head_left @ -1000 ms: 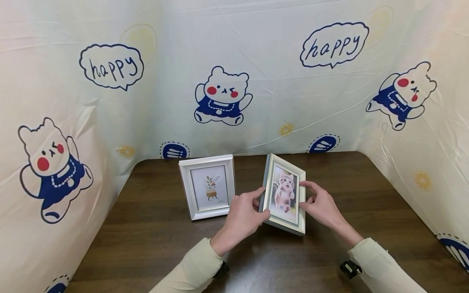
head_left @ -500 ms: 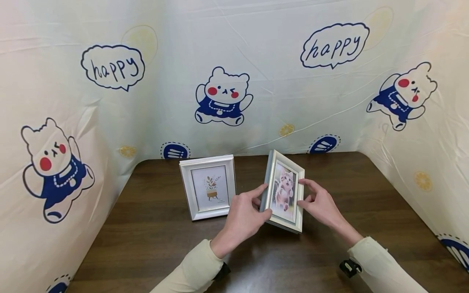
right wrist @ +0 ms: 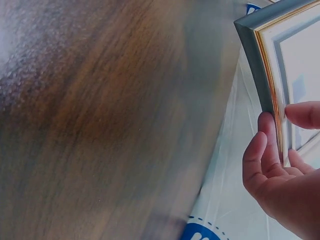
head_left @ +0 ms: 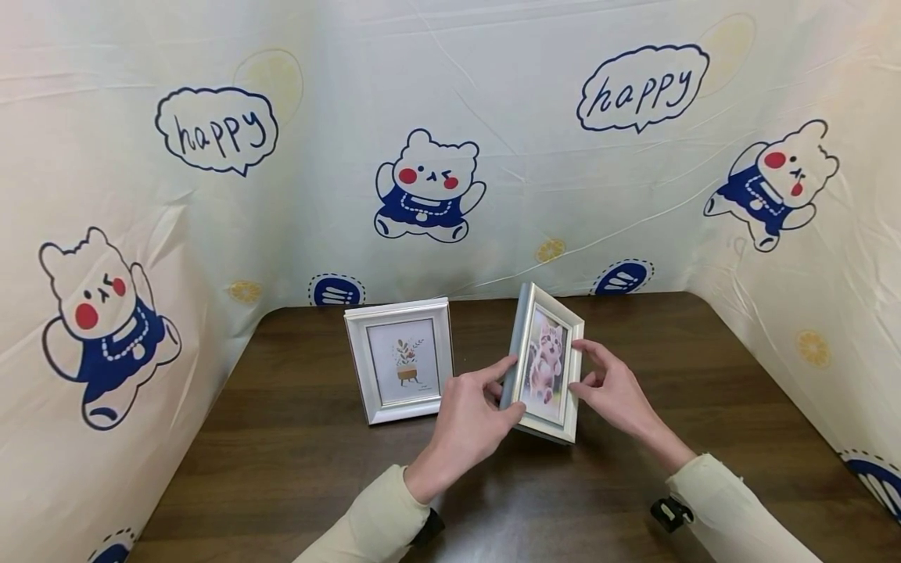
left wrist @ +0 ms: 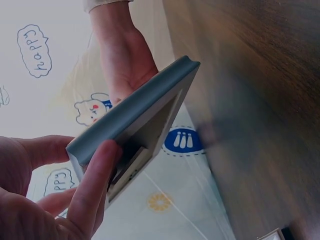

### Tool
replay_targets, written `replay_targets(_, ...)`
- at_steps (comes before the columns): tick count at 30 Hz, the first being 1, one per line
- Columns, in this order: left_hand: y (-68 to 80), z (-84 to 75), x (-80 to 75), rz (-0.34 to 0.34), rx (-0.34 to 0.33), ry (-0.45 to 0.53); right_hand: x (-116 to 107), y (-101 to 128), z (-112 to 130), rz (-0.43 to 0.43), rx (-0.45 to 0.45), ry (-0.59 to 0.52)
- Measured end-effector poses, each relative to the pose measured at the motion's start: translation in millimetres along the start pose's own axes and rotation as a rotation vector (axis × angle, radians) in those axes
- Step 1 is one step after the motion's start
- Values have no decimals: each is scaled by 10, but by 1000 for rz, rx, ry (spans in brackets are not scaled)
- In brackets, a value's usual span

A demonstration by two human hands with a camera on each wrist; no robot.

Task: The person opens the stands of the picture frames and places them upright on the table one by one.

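A pale picture frame with a kitten photo is held tilted between the two hands in the head view. On its left edge is my left hand, thumb at the front and fingers reaching behind. My right hand pinches the opposite edge with thumb and fingers. The left wrist view shows the grey-blue side of the picture frame and its partly shadowed back, with the right hand beyond it. In the right wrist view, a gold line runs along the inside of the frame border.
Left of the hands, a white picture frame with a potted-plant print stands upright on the brown wooden table. A printed cloth with bears and "happy" bubbles surrounds the table at the back and both sides.
The kitten picture frame has risen slightly and turned, so its left side edge shows more. The right hand has shifted a little left with it. The white frame has stayed put.
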State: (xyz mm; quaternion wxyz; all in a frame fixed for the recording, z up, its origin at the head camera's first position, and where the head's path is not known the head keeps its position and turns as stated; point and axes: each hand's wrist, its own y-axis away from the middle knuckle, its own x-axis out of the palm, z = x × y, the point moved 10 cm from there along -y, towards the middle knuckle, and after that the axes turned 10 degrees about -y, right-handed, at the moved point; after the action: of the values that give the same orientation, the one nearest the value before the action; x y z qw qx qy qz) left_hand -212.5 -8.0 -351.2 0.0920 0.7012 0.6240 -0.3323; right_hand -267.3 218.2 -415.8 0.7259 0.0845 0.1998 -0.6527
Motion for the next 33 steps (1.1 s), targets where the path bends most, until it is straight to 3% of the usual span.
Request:
replay_targets(13, 37, -29, -52, -60, 20, 15, -47, -25, 92, -54, -48, 34)
replay_targets(20, 51, -38, -82, -89, 39, 14, -137, -26, 188, -143, -101, 76)
replay_targets(27, 73, -46, -90, -108, 59, 18, -194, 23, 421, -255, -167, 29)
replay_targets(33, 88, -65, -102, -123, 77, 11, -101, 40, 715, -253, -232, -54)
